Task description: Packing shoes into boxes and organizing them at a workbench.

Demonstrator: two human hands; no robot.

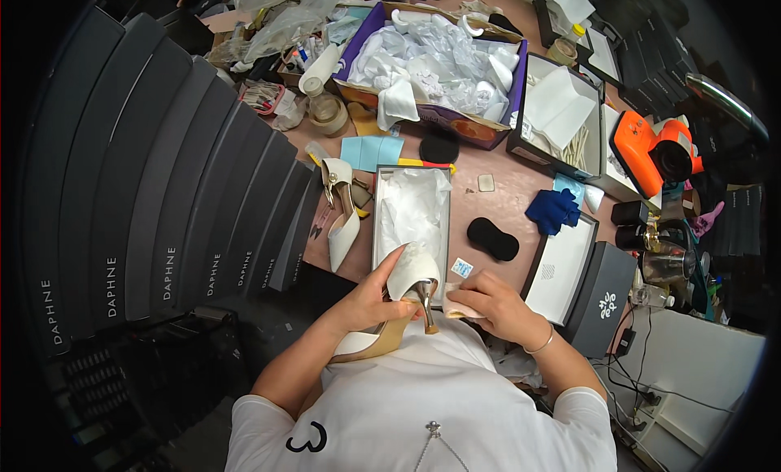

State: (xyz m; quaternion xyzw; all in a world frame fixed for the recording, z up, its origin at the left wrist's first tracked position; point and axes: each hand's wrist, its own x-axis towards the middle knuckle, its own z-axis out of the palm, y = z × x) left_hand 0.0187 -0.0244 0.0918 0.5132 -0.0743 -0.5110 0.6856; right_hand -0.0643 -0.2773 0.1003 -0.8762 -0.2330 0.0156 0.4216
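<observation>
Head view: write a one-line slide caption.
Left hand holds a white high-heeled shoe, right hand presses a cloth beside it, above an open shoebox.

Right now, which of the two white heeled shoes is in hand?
The white heeled shoe near the chest: left hand grips it, right hand holds a cloth beside its heel. The other shoe lies untouched on the table.

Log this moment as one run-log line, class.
left hand: holds white heeled shoe | right hand: holds cloth by heel | open shoebox: behind
</observation>
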